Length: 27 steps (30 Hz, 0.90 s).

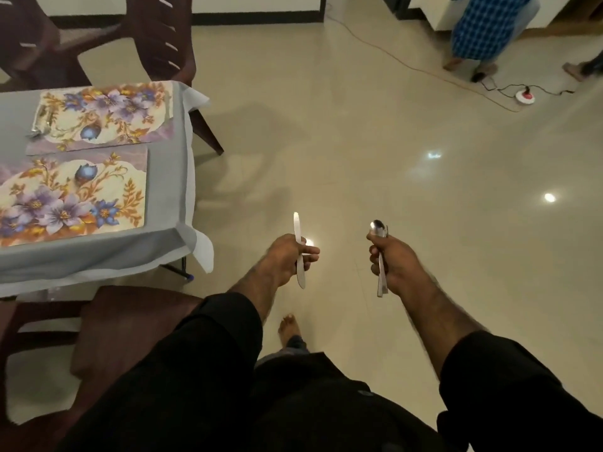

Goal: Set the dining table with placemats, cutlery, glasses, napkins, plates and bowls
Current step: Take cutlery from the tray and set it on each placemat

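Spanning most of the frame, the glossy beige floor carries ceiling-light reflections at centre right. Dining table at left edge, grey cloth, corner pointing toward frame centre. Dark brown chairs: one at upper left behind the table, one at lower left beside the person's sleeve. Second person in a blue checked garment stands at upper right, feet on the floor near a cable and a small round white-and-red object.

Two floral placemats on the table: far one at upper left, near one just below it, edges almost touching. Cutlery lies on the far mat's left end; pieces too blurred to tell apart.

Left hand, lower centre, fingers curled round a knife, blade tip pointing up-frame. Right hand, just right of it, grips a spoon, bowl upward; a second metal piece sits behind it, type unclear. Both hands over floor, well apart from the table.
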Motion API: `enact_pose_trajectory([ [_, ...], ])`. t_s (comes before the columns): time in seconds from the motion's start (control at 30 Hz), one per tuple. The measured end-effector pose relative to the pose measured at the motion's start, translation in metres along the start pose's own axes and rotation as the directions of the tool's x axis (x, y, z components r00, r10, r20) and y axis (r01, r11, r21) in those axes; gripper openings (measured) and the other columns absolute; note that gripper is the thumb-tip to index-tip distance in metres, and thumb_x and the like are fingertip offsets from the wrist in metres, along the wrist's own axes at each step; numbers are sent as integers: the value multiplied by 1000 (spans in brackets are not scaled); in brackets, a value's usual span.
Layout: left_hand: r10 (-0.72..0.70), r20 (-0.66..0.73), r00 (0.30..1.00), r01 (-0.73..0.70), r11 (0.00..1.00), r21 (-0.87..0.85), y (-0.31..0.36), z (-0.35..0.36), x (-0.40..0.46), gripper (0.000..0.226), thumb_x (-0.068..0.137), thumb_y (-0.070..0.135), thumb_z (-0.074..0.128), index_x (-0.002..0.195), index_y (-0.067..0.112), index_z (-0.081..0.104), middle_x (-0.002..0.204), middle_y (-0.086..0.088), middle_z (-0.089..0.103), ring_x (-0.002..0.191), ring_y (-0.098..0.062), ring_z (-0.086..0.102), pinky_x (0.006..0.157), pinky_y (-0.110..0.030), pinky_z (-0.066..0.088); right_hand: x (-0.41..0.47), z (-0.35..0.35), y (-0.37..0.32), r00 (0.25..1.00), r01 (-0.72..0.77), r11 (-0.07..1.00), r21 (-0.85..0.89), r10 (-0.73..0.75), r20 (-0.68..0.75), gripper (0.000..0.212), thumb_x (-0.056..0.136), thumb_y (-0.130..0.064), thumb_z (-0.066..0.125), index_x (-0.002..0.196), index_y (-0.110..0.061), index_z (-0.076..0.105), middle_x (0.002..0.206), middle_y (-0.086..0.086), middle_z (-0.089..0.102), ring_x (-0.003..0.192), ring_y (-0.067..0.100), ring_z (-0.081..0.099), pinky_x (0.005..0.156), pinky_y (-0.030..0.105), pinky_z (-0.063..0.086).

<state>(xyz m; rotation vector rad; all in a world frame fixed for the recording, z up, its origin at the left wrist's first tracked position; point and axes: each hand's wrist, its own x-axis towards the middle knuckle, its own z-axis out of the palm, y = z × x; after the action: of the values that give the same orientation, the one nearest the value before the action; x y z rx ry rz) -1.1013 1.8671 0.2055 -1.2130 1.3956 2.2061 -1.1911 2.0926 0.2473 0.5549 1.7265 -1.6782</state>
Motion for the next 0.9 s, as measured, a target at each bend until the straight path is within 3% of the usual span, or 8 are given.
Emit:
enact_pose_trajectory([
  [0.17,69,4,998,-69,989,130,87,-16,52,9,107,16,59,108,12,66,87,-13,74,63,-19,66,55,-27,45,68,61,-69,997,31,995,-93,-24,76,16,100,-29,70,104,-13,71,60,-1,50,51,10,44,49,24,33],
  [0.3,107,-32,994,-103,990,95,146,-40,85,21,109,23,56,112,9,72,79,-9,72,59,-17,59,54,-27,41,134,119,-111,975,57,974,-218,-8,222,25,105,-35,62,106,-10,67,57,0,45,49,13,42,45,24,32],
  [0.43,70,-101,992,-66,997,41,183,-75,121,31,108,21,51,114,0,74,91,-12,77,65,-17,61,59,-29,45,203,195,-149,943,69,965,-255,20,333,31,111,-37,50,109,-8,61,58,-1,39,52,15,44,51,27,31],
  [0.53,61,-184,981,-60,998,8,203,-104,142,28,103,20,58,109,2,79,96,-11,79,68,-14,57,62,-28,45,242,253,-176,899,101,923,-372,76,431,31,112,-37,47,110,-9,60,59,-4,36,47,10,33,46,24,26],
  [0.67,87,-300,950,-68,995,72,231,-135,153,16,95,22,72,99,15,85,90,-5,75,75,-14,58,63,-28,46,273,322,-215,790,223,795,-564,192,582,38,103,-44,64,111,-7,69,67,-1,51,49,9,28,40,21,20],
  [0.8,78,-461,884,-67,997,41,246,-165,158,8,92,15,79,97,18,85,64,7,68,55,-6,53,47,-20,41,289,404,-236,677,369,643,-671,308,668,31,93,-33,79,104,-5,72,85,7,72,51,11,32,44,23,22],
  [0.9,103,-533,840,-129,992,-12,252,-200,159,9,90,13,81,97,19,85,67,6,70,62,-10,56,50,-22,43,286,473,-235,588,487,545,-682,374,718,11,90,-13,79,90,-4,74,64,0,62,50,11,35,45,23,26],
])
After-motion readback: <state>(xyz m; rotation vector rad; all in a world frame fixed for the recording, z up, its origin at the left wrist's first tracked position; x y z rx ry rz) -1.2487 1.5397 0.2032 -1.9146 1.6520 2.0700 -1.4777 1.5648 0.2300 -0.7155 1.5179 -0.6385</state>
